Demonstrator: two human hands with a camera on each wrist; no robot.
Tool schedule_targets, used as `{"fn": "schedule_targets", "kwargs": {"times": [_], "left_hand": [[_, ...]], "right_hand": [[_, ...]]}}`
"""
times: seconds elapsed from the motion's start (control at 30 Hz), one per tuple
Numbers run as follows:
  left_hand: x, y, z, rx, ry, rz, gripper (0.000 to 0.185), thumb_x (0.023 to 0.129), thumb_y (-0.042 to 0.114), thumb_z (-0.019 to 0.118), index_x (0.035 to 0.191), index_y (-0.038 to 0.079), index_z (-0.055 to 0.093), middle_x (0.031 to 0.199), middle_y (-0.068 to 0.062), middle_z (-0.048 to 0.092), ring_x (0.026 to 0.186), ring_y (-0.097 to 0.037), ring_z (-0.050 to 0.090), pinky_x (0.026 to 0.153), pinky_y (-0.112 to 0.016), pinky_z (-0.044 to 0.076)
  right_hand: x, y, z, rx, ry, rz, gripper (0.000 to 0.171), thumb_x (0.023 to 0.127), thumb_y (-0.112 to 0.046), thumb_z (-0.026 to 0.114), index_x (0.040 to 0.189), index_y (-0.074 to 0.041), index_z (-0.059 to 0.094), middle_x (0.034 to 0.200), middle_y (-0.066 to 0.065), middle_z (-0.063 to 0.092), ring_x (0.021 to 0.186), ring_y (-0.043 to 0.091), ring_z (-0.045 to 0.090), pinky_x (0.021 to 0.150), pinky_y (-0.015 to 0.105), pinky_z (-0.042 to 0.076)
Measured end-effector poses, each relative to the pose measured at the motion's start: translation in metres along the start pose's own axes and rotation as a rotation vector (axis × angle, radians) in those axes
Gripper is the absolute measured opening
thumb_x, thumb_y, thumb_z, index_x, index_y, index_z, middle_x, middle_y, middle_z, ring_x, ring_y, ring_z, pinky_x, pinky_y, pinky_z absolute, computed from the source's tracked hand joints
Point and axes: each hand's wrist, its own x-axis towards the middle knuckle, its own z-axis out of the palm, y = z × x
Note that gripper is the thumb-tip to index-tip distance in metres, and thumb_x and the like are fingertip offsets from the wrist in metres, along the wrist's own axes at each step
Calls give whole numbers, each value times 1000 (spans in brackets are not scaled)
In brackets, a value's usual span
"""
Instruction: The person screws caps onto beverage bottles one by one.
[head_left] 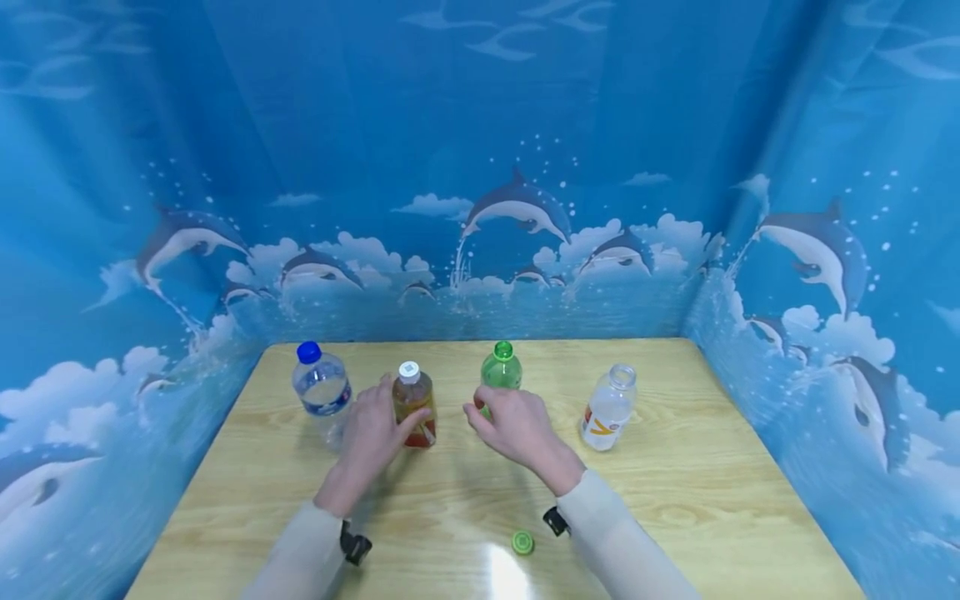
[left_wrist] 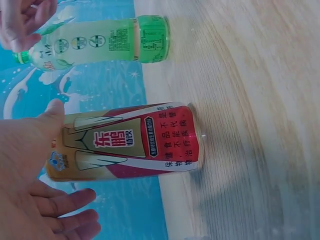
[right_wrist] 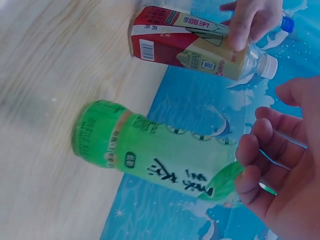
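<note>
A bottle with a gold and red label and white cap (head_left: pixel 415 408) stands upright on the table. My left hand (head_left: pixel 371 425) is beside it, its thumb over the near side of the label in the head view. In the left wrist view the fingers (left_wrist: pixel 75 215) hang loosely past the bottle's side, with a gap between. A green bottle (right_wrist: pixel 165 155) without a cap stands upright to the right. Close before its upper part is my right hand (head_left: pixel 517 425), fingers loosely bent and holding nothing. A green cap (head_left: pixel 522 542) lies on the table nearer to me.
A clear bottle with a blue cap (head_left: pixel 321 383) stands left of my left hand, partly hidden by it. An uncapped clear bottle with a white label (head_left: pixel 609 408) stands at the right. A blue dolphin-print curtain (head_left: pixel 480 108) surrounds the wooden table (head_left: pixel 675 500).
</note>
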Motion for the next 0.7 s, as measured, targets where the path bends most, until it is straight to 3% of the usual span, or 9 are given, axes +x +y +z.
{"fn": "schedule_targets", "kwargs": {"times": [0.17,0.37,0.5,0.7], "left_hand": [[-17,-1,-4,51,33,-21,98,94,59,73,153,-12,41,143,-38,56,131,-51,57,109,-63,49],[-33,6,-9,108,170,89,86,92,55,78,138,-14,55,121,-35,66,110,-46,66,95,-59,57],[-34,17,-12,114,230,163,78,91,52,81,130,-12,60,110,-29,70,100,-42,68,87,-55,59],[-28,31,-11,14,245,250,76,90,42,84,137,-11,57,109,-24,70,99,-37,66,86,-51,59]], "right_hand": [[-8,8,0,-3,-6,29,22,104,-33,63,89,-18,71,50,-14,39,46,4,35,42,22,30],[-16,18,-2,-11,11,41,22,103,-34,64,87,-19,69,50,-14,33,46,5,32,42,23,27],[-21,21,-4,-10,24,51,22,102,-34,65,86,-19,70,52,-15,38,47,4,35,43,23,30],[-27,24,-6,-14,37,47,25,102,-32,65,82,-18,68,54,-13,40,47,4,35,43,23,30]]}}
